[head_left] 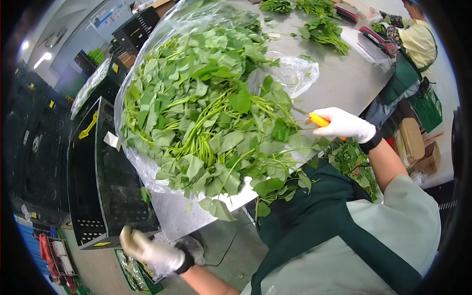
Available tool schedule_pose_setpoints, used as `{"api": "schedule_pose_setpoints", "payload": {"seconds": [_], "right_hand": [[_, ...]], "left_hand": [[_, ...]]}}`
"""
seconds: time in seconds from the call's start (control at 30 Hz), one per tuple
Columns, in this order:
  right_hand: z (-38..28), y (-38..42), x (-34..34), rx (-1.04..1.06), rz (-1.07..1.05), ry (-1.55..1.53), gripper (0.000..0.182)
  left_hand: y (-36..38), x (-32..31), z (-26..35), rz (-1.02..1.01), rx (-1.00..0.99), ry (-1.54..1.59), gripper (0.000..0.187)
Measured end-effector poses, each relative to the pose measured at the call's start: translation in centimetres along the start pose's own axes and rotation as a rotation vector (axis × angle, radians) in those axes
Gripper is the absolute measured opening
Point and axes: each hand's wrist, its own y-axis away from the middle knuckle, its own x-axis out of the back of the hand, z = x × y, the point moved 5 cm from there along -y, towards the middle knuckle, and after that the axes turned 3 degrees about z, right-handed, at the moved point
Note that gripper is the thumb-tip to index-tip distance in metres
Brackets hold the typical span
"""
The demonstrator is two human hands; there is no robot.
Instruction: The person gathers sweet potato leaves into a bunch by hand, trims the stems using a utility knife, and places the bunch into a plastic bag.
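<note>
A large heap of leafy green stems (196,113) lies on clear plastic at the front of the metal table (339,83). My right hand (341,124), in a white glove, is closed around an orange-handled knife (318,119) at the heap's right side. Only part of its thin blade shows, pointing toward the leaves. My left hand (152,251), also gloved in white, is held low at the left, away from the heap, beside a black crate (123,196). Its fingers are stretched out, slightly blurred at the tips, with nothing visible in them.
Several bunches of greens (324,34) lie at the table's far side near a crumpled plastic bag (295,76). A co-worker (413,54) stands at the far right by a red scale (377,40). More greens (351,162) sit below my right arm. Black crates (37,142) line the left.
</note>
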Motion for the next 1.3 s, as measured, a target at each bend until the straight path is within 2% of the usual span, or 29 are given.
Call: {"api": "schedule_pose_setpoints", "payload": {"seconds": [0.03, 0.07, 0.1, 0.13, 0.17, 0.33, 0.43, 0.5, 0.53, 0.57, 0.63, 0.67, 0.73, 0.77, 0.8, 0.87, 0.9, 0.97, 1.0, 1.07, 1.1, 1.17, 1.2, 1.23, 1.3], "right_hand": [[-0.2, -0.7, -0.3, 0.004, 0.029, 0.087, 0.038], [-0.1, -1.4, -0.6, 0.009, 0.057, 0.171, 0.034], [2.6, 1.1, 1.3, -0.021, 0.026, 0.161, 0.034], [3.9, 0.7, 1.6, 0.033, 0.095, 0.214, 0.035], [4.8, 0.2, 1.8, 0.084, 0.161, 0.263, 0.035], [10.4, -1.6, 2.5, 0.001, 0.279, 0.343, 0.029], [14.8, -2.4, 4.5, -0.082, 0.378, 0.402, 0.026], [16.8, -3.3, 5.8, -0.087, 0.45, 0.454, 0.026], [17.5, -3.7, 6.2, -0.155, 0.428, 0.409, 0.025], [17.3, -4.1, 6.2, -0.136, 0.408, 0.393, 0.025], [14.7, -4.0, 6.9, -0.032, 0.571, 0.607, 0.024], [13.6, -4.4, 6.5, -0.009, 0.559, 0.534, 0.027], [9.0, -5.2, 4.5, 0.356, 0.691, 0.337, 0.03], [4.4, -5.7, 3.7, 0.453, 0.507, 0.289, 0.029], [2.2, -5.7, 1.6, 0.695, 0.605, 0.045, 0.026], [-3.4, -5.8, -1.7, 0.869, 0.451, -0.002, 0.031], [-5.7, -5.8, -3.2, 0.909, 0.4, 0.083, 0.032], [-8.0, -6.4, -5.7, 1.033, 0.513, 0.192, 0.023], [-8.0, -6.8, -6.8, 1.043, 0.502, 0.186, 0.023], [-8.1, -8.2, -10.1, 1.047, 0.251, 0.443, 0.015], [-8.1, -8.3, -10.7, 1.06, 0.242, 0.447, 0.015], [-7.6, -8.5, -10.6, 1.002, 0.248, 0.221, 0.016], [-7.4, -8.4, -10.7, 0.976, 0.267, 0.172, 0.017], [-7.4, -8.1, -10.8, 0.989, 0.258, 0.177, 0.017], [-7.1, -8.0, -11.1, 0.875, 0.116, -0.067, 0.016]], "left_hand": [[-0.5, -0.4, 0.0, 0.003, -0.014, 0.011, 0.026], [0.1, -4.3, 1.0, -0.174, 0.033, 0.147, 0.027], [3.7, -7.3, 5.3, -0.405, -0.032, 0.092, 0.029], [4.4, -10.3, 7.1, -0.561, -0.248, -0.006, 0.034], [5.1, -12.8, 8.1, -0.665, -0.29, -0.034, 0.041], [6.7, -18.7, 7.8, -0.64, -0.32, -0.163, 0.049], [7.0, -19.2, 8.1, -0.62, -0.272, -0.173, 0.039], [7.6, -19.1, 8.8, -0.609, -0.273, -0.176, 0.025], [7.7, -18.9, 8.8, -0.598, -0.302, -0.187, 0.021], [7.7, -18.5, 8.6, -0.578, -0.33, -0.204, 0.018], [8.1, -17.7, 8.9, -0.499, -0.332, -0.152, 0.015], [8.5, -17.3, 9.1, -0.459, -0.281, -0.093, 0.018], [9.6, -16.5, 9.6, -0.409, -0.362, -0.148, 0.021], [10.2, -16.2, 10.0, -0.397, -0.43, -0.201, 0.022], [10.7, -16.0, 10.1, -0.429, -0.418, -0.18, 0.023], [11.6, -15.4, 10.3, -0.399, -0.479, -0.209, 0.027], [11.8, -15.0, 10.4, -0.385, -0.529, -0.23, 0.03], [12.1, -14.2, 10.7, -0.37, -0.509, -0.219, 0.029], [12.3, -13.9, 10.8, -0.406, -0.553, -0.252, 0.029], [12.6, -13.3, 11.6, -0.425, -0.653, -0.384, 0.027], [12.9, -12.7, 11.7, -0.412, -0.645, -0.391, 0.027], [14.0, -10.4, 12.4, -0.221, -0.69, -0.305, 0.026], [14.9, -9.6, 12.4, -0.243, -0.673, -0.249, 0.024], [15.6, -9.5, 12.0, -0.33, -0.559, -0.144, 0.025], [16.2, -10.6, 11.2, -0.527, 0.117, 0.025, 0.025]]}}
